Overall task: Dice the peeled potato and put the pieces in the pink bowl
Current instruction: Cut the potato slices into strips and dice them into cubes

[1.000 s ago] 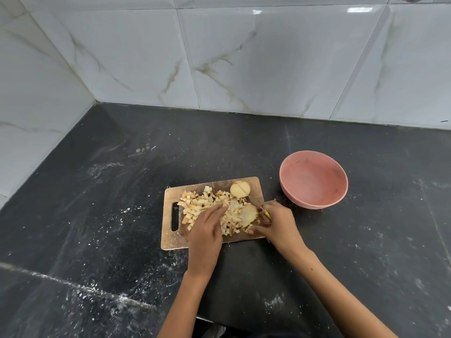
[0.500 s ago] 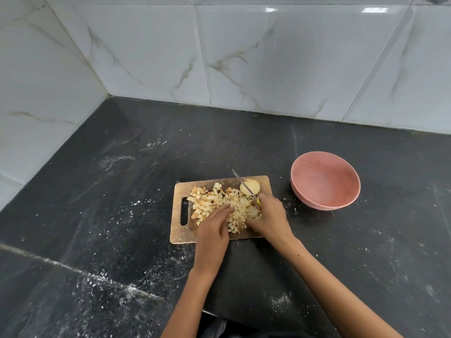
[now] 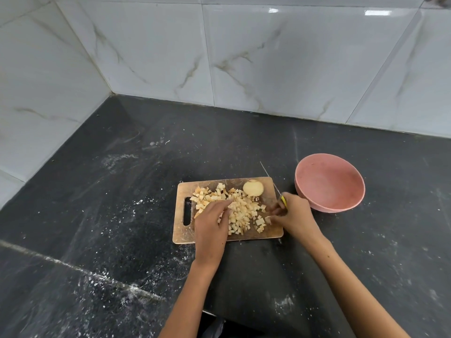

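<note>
On the dark stone counter [image 3: 122, 191] in the tiled corner sat your wooden cutting board [image 3: 181, 230], heaped with diced potato [image 3: 240, 211] beside one uncut potato end [image 3: 253, 188]. Your left hand [image 3: 211, 225] lay flat-fingered on the dice while your right hand [image 3: 294, 215] gripped a knife [image 3: 269, 178] (yellow handle, blade pointing away); the pink bowl [image 3: 329, 182] stood just right of the board.

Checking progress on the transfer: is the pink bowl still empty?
Empty. The pink bowl shows only its bare inside; the diced potato all lies on the cutting board.
</note>
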`<state>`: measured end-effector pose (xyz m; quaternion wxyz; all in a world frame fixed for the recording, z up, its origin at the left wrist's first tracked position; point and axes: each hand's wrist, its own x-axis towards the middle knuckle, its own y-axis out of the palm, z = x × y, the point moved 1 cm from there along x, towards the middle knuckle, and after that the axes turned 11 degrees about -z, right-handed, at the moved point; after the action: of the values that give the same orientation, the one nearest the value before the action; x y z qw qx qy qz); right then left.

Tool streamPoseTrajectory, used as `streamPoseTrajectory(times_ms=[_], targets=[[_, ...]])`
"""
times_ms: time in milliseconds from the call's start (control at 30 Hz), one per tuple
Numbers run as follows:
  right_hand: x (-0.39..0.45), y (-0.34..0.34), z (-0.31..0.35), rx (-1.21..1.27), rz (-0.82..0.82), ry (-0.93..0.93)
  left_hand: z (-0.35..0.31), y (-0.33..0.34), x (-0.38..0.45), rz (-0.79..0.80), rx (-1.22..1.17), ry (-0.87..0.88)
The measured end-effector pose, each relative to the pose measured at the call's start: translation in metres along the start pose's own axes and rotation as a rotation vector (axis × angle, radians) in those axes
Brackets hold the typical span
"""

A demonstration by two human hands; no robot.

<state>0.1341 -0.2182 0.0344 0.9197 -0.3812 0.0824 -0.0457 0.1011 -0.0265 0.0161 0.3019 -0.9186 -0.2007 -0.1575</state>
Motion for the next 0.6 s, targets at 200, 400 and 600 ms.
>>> streamPoseTrajectory(times_ms=[200,400,600], targets=[[-0.010,0.030,0.004,-0.047,0.007,0.027,0.003,-0.005,0.003,0.035,0.052,0.012],[-0.006,0.034,0.021,0.155,-0.150,-0.133,0.005,-0.006,0.002,0.057,0.085,0.027],[0.002,0.018,0.005,0.143,-0.295,-0.003,0.005,-0.006,0.004,0.062,0.090,0.007]])
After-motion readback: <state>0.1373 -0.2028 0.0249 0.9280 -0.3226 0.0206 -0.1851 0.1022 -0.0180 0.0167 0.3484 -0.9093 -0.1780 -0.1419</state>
